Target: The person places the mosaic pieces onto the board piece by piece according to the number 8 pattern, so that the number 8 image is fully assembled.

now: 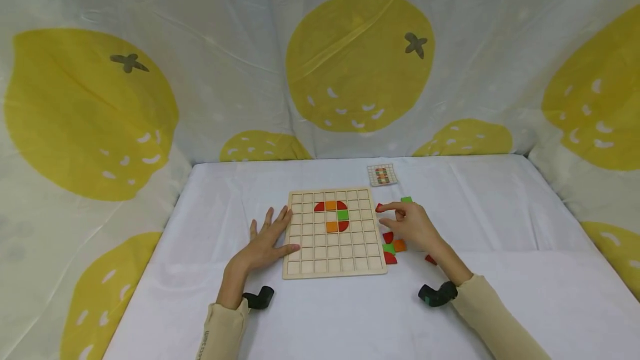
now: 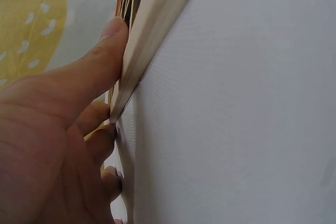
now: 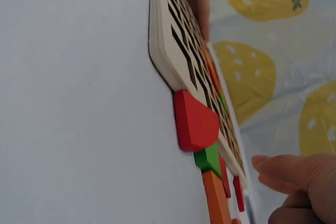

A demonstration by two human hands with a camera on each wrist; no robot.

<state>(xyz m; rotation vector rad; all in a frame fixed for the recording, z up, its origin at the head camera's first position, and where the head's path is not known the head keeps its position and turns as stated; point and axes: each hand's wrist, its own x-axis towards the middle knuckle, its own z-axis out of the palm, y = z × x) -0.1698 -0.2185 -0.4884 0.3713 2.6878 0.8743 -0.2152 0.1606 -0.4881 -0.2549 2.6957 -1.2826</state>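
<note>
Grid board point(image 1: 360, 250): flat near the middle of the white tabletop point(image 1: 330, 321).
Right fingertips point(image 1: 382, 208): thumb and index reach out with a gap between them; the rest fold toward the palm. The index tip is at a red piece point(image 1: 377, 208) beside the board's right edge; I cannot tell whether it touches.
Left fingertips point(image 1: 289, 213): spread apart, resting on the board's left edge, thumb over the rim nearer the near left corner.
Right hand point(image 1: 414, 228): palm down, just off the right edge, forearm slanting in from the near right.
Left hand point(image 1: 261, 250): palm down, forearm coming from the near left.
Wrists: each wears a black camera point(image 1: 438, 295) beside a beige sleeve.
Set pieces: three red, two orange, one green, in the board's upper middle.
Loose pieces: red, green and orange along the right edge.
Pattern card point(image 1: 382, 175): beyond the far right corner.
Backdrop point(image 1: 240, 71): pale cloth, yellow fruit print.
</note>
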